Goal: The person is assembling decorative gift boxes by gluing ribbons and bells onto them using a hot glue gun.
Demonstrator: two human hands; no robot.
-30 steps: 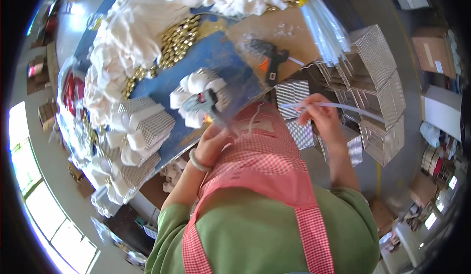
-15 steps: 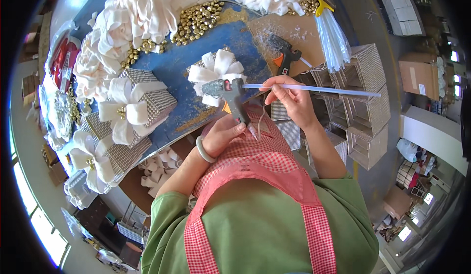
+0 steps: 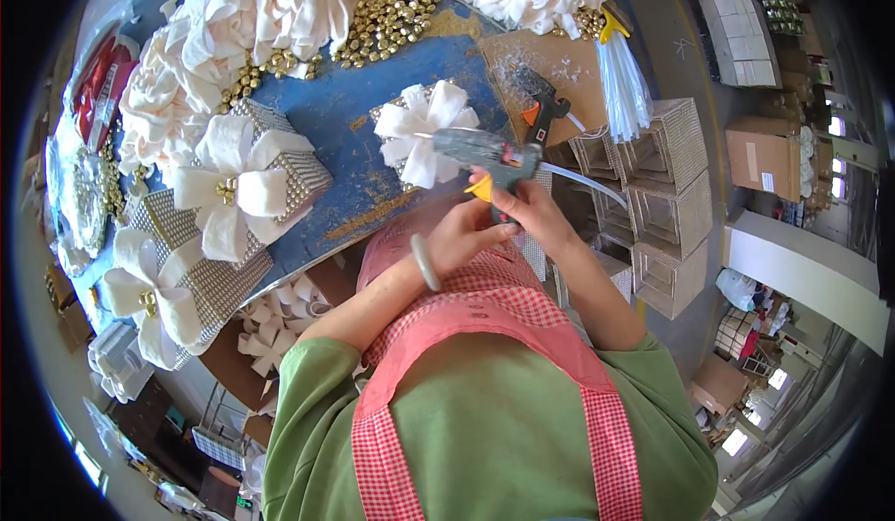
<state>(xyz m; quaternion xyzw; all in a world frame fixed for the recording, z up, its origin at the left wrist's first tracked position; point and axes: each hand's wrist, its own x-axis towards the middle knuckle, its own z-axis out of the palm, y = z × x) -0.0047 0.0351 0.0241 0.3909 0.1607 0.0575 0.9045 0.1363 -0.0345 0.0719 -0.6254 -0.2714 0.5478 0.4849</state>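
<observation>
A dark glue gun (image 3: 480, 151) with a yellow trigger is in front of me, its nozzle pointing left. From its rear end a long clear glue stick (image 3: 589, 184) sticks out and bends down to the right. My right hand (image 3: 539, 215) is closed round the handle. Lower on the same handle, my left hand (image 3: 459, 234) is closed too, its fingers partly hidden. Just beyond the nozzle, a box with a white fabric bow (image 3: 427, 128) lies on the blue table (image 3: 350, 153).
At left stand two studded boxes with white bows (image 3: 233, 185) and gold bells. White fabric strips (image 3: 270, 18) and loose gold bells (image 3: 387, 27) cover the far side. A second glue gun (image 3: 543, 102) lies on cardboard, near bundled glue sticks (image 3: 622, 88). Open studded boxes (image 3: 667, 195) are stacked right.
My right hand has left the glue stick and now grips the handle. The stick sits farther into the gun, which has moved right, and less of it sticks out.
</observation>
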